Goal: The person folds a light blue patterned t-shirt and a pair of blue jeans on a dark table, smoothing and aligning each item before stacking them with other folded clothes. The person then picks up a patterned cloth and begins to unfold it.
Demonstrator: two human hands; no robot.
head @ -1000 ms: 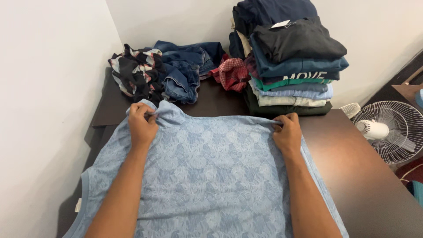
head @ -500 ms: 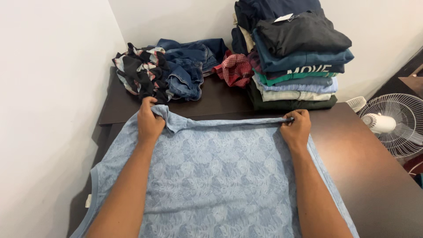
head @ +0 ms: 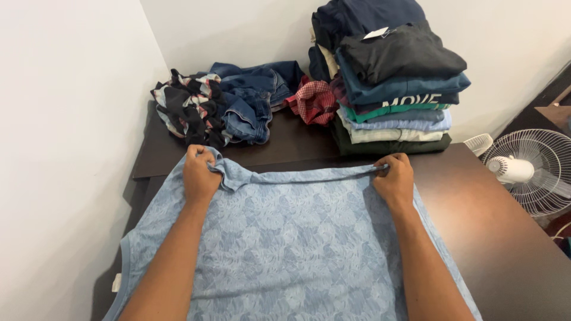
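Note:
A light blue shirt [head: 291, 249] with a faint leaf pattern lies spread flat on the dark brown table [head: 493, 220]. My left hand [head: 199, 172] pinches the shirt's far edge at its left corner, where the cloth bunches up. My right hand [head: 394, 176] grips the same far edge at its right corner. Between the two hands the edge runs taut and nearly straight. Both forearms rest over the shirt.
A tall stack of folded clothes [head: 392, 83] stands at the back right. Crumpled jeans [head: 253, 98], a dark patterned garment [head: 187, 107] and a red checked cloth [head: 314, 101] lie at the back. A white fan [head: 529, 169] stands beyond the right edge. White walls close the left and back.
The shirt's far edge, slack and rounded a second ago, is now pulled straight between my hands. Both hands stay closed on the cloth.

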